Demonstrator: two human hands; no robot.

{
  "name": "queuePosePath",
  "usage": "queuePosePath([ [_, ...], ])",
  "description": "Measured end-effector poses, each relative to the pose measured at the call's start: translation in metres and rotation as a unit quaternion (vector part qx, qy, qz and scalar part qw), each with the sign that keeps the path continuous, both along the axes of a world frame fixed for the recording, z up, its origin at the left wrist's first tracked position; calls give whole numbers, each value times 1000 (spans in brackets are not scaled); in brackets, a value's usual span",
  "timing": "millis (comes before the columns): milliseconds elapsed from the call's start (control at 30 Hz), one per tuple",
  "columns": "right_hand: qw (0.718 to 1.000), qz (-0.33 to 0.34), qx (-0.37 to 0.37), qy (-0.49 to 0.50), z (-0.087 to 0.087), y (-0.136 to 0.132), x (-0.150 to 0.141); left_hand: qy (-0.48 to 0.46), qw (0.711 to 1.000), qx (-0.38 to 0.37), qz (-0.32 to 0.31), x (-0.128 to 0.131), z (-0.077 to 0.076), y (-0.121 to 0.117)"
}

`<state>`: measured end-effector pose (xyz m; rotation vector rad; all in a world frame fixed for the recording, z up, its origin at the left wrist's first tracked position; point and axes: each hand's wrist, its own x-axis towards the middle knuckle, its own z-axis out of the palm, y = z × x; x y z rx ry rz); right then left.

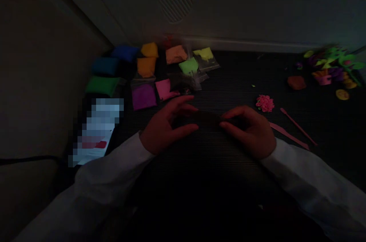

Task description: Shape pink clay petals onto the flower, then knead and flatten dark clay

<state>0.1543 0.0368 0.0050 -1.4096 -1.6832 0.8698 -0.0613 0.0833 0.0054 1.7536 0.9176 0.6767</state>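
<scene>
My right hand pinches the right end of a dark, flat strip between thumb and fingertips. Against the black table the strip's outline is hard to make out, and its material cannot be told. Near its left end is my left hand, thumb and fingers apart in a wide C shape. Beyond the left fingers lie a bag of pink clay and a bag of dark clay. Just past my right hand sits a pink clay flower. A pink modelling knife and a thin pink tool lie beside that wrist.
Bags of purple, green and several other colours of clay lie at the back left. A lit phone is left of my left arm. Small clay figures and a brown lump are at the far right. A pale panel stands behind.
</scene>
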Motion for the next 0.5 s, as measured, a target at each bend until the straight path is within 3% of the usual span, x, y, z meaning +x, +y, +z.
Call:
queuePosePath([
  [67,994,-33,-41,93,1,-3,-5,-86,990,-106,45,11,-1,-5],
  [133,981,-51,-67,177,0,-3,-10,-120,978,-153,74,22,-3,-10],
  [333,935,-100,-115,321,-2,1,-16,-89,978,-165,90,47,-2,-15],
  [500,928,-114,-108,338,-6,13,-18,-119,972,-145,141,60,-2,-1],
])
